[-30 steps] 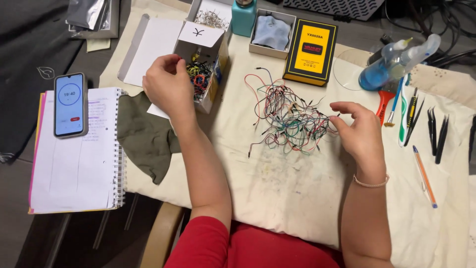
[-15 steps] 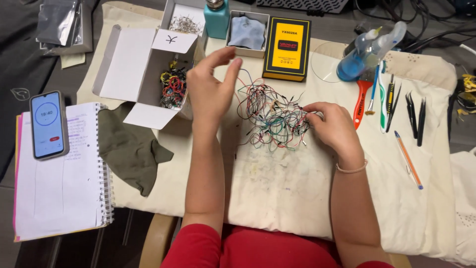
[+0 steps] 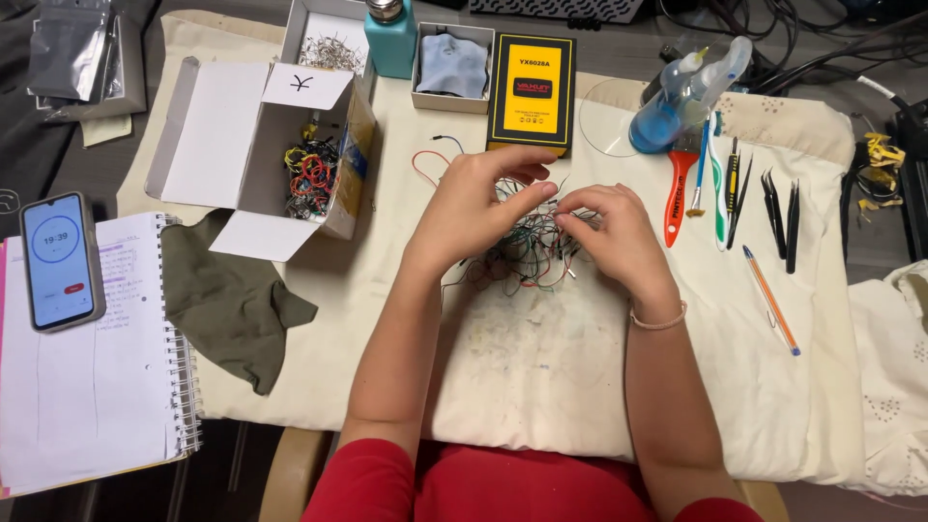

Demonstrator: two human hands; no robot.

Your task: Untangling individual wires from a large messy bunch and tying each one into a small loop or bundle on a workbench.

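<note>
A tangle of thin coloured wires [image 3: 527, 253] lies on the cream cloth [image 3: 541, 367] in the middle of the table. My left hand [image 3: 474, 208] rests over the pile's left side, fingertips pinched on wire strands. My right hand [image 3: 614, 232] sits on the pile's right side, its fingers also closed on strands. The two sets of fingertips nearly meet above the pile. One red wire loop [image 3: 422, 164] trails out to the upper left. An open white cardboard box [image 3: 314, 174] with sorted coloured wires inside stands left of my left hand.
A phone [image 3: 60, 259] lies on a spiral notebook [image 3: 92, 387] at left, beside a dark green rag [image 3: 232, 300]. Behind are a yellow box [image 3: 532, 89], a teal dispenser bottle [image 3: 391, 37] and blue spray bottles [image 3: 681, 97]. Brushes, tweezers [image 3: 778, 217] and a pen [image 3: 770, 300] lie at right.
My left hand came away from the open box and moved right to the wire pile. My right hand moved in, so both hands now meet over the pile.
</note>
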